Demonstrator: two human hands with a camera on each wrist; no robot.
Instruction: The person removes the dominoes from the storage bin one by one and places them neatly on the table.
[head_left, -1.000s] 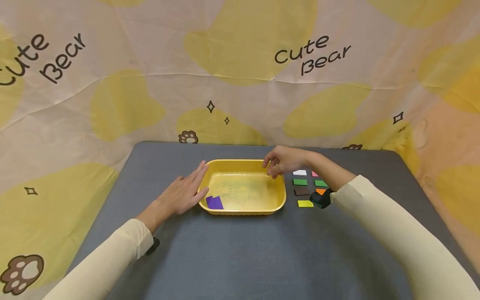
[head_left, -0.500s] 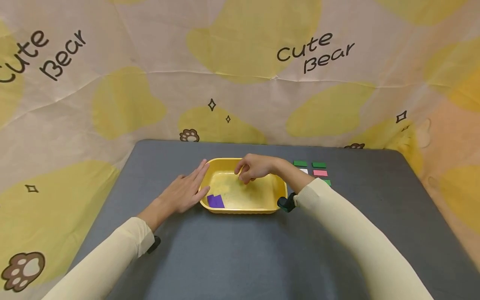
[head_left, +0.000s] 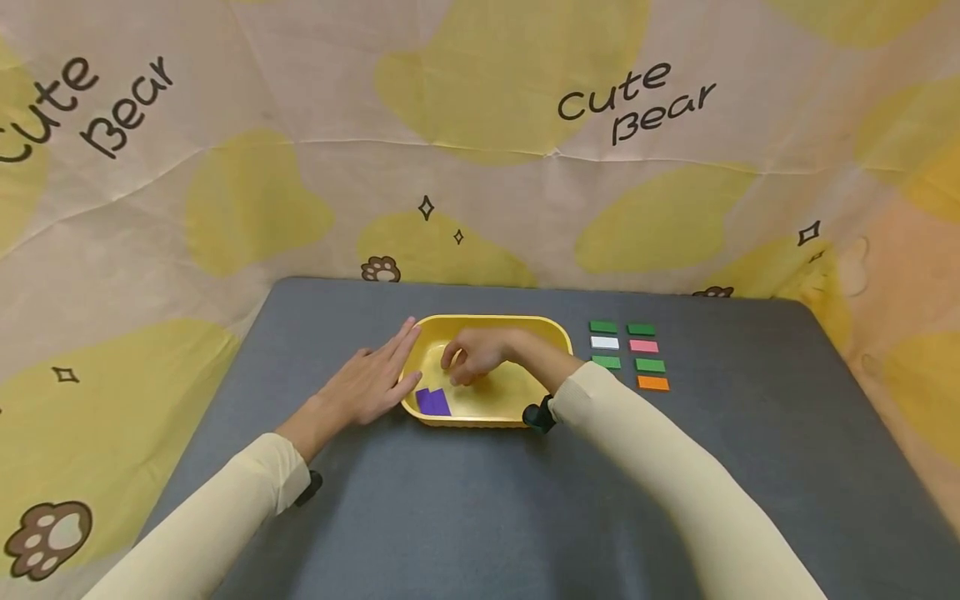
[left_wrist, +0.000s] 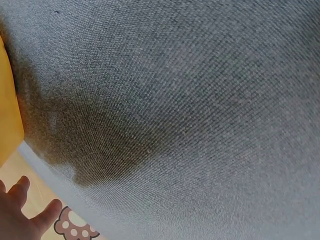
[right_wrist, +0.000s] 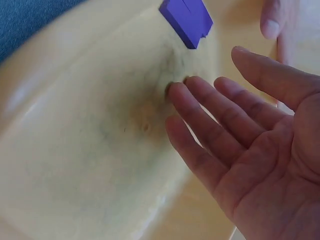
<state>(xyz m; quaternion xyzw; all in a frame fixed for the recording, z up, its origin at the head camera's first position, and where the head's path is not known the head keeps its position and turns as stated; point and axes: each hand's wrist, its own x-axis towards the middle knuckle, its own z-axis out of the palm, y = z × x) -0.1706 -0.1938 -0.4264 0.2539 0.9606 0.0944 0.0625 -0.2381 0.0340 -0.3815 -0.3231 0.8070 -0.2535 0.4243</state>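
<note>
A yellow plastic basin (head_left: 517, 400) stands on the grey table. Two purple rectangular pieces (head_left: 433, 402) lie overlapping in its near left corner; the right wrist view shows the purple pieces (right_wrist: 187, 22) flat on the basin floor. My right hand (head_left: 480, 354) reaches down inside the basin, just behind and to the right of them. Its fingers are gently bent and spread, and nothing is between thumb and fingertips (right_wrist: 175, 92). My left hand (head_left: 371, 383) rests against the basin's left rim with fingers extended.
Right of the basin lie small flat pieces in two columns: several green ones (head_left: 603, 327), a white one (head_left: 604, 342), a pink one (head_left: 642, 346) and an orange one (head_left: 653, 383). A printed cloth (head_left: 480, 192) hangs behind the table.
My right hand has moved left and lower, from over the basin's right rim to beside the purple pieces. The left hand stays at the left rim.
</note>
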